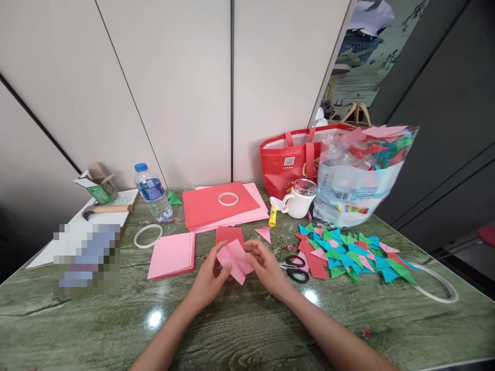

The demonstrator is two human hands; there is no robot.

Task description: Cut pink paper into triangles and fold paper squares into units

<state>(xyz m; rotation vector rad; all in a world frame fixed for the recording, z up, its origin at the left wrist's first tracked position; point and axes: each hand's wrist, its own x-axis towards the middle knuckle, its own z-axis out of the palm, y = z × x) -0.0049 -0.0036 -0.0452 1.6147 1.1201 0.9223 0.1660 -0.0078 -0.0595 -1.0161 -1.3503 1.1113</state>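
Clearly, you have the pink paper (235,257) up between both hands, over the near middle of the worktop (216,335). Your left hand (212,270) has its fingers clamped on the left side, thumb across the front, probably to keep the fold steady; your right hand (266,264) pinches the right corner, perhaps so that you can control both sides at once. The stack of pink squares (170,255) sits left of your hands, likely for easy reach, and the scissors (297,268) lie just right of them, with the folded pieces (348,252) heaped farther right, presumably out of your way. Your paper covers the near part of the red sheet (230,235), and some of your fingertips are hidden behind it. You can hardly make out the scissors' tips, and a blurred patch (88,257) masks something at the left
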